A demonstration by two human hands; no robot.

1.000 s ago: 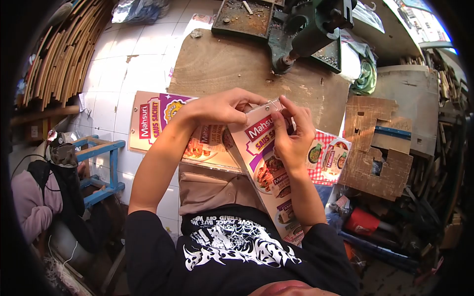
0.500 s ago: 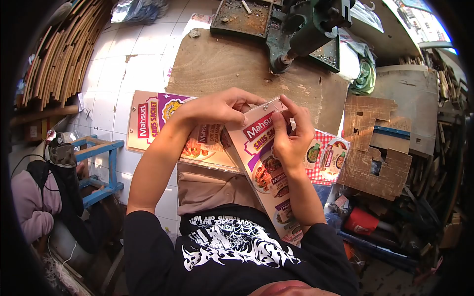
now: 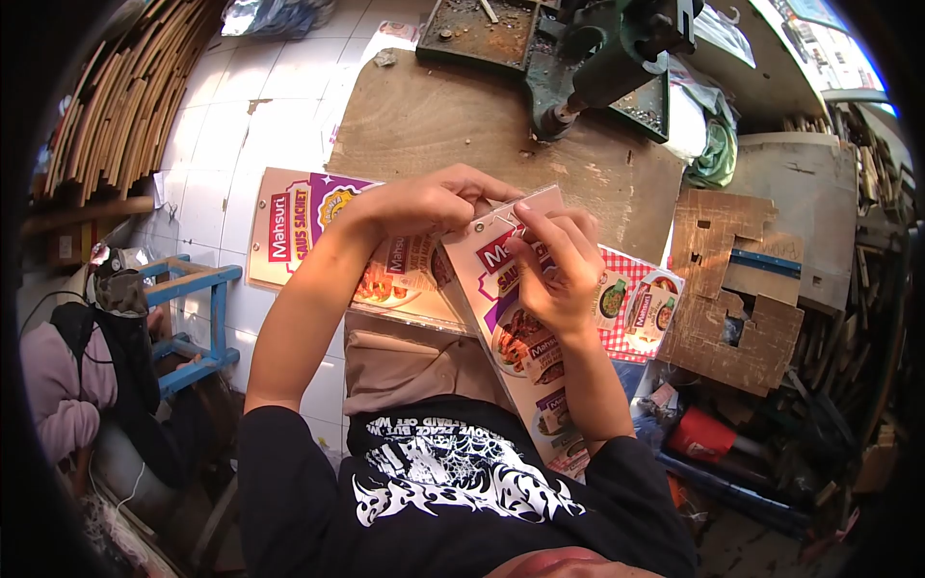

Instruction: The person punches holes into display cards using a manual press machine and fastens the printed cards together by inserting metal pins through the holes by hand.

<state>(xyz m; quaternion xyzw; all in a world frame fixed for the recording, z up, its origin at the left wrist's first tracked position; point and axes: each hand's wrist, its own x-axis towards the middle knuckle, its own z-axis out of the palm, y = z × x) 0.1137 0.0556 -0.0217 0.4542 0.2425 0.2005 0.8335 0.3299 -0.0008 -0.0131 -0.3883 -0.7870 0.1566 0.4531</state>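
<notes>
A long printed card (image 3: 528,342) with "Mahsuri" lettering, food pictures and a metal eyelet at its top lies tilted across my lap. My left hand (image 3: 451,200) grips its upper left edge, fingers bent and partly hidden. At the card's top, my right hand (image 3: 561,265) is closed in a pinch in front of the lettering. A thin white string shows by those fingertips, close to the eyelet. Beneath my left forearm lies another printed card (image 3: 279,231) with the same lettering, and a red-checked end of a card (image 3: 641,303) shows right of my right hand.
A wooden board (image 3: 434,116) bears a green machine (image 3: 607,67) with metal-bit trays (image 3: 477,39). Cut brown boards (image 3: 718,279) lie on the right. Wood strips (image 3: 125,106) and a blue stool frame (image 3: 217,308) stand left, near a person's sleeve (image 3: 63,385).
My right hand has moved left and slightly down from the card's top right corner, uncovering that corner. The left hand stays at the card's edge.
</notes>
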